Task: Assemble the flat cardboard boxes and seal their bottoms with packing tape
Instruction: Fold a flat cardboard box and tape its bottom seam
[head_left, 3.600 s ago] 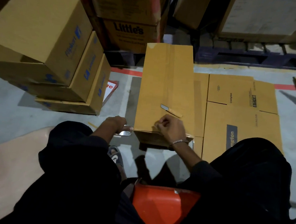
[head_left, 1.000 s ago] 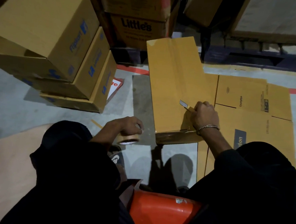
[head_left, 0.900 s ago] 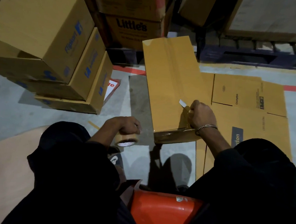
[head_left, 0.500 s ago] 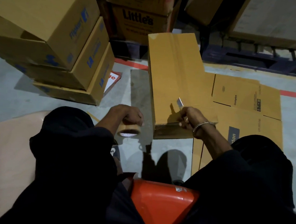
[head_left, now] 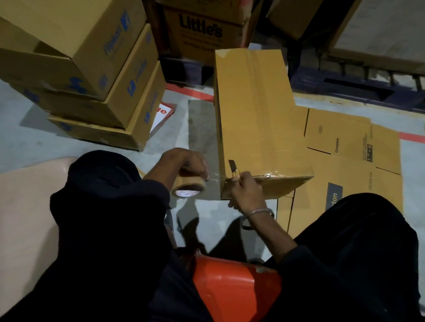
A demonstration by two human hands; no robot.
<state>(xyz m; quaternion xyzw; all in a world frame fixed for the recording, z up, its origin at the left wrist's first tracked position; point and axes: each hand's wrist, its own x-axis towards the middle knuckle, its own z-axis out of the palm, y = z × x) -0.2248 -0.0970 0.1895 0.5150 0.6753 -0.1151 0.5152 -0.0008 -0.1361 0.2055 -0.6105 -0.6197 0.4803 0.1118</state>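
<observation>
Cutting the tape by the box
Left hand grips the tape roll – right hand grips a knife at the box's corner.

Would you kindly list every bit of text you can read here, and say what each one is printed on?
"Little's": dark carton at the back.
"Crompton": flat cardboard sheet on the floor.
"ton": same sheet, nearer label, rest hidden.
"Flipkart", likely: blue print on stacked box, blurred.
Tape roll core print: too small.

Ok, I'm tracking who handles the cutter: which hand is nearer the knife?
Right. The right hand grips the knife at the box's near corner. The left hand holds the tape roll, off to the knife's left.
</observation>
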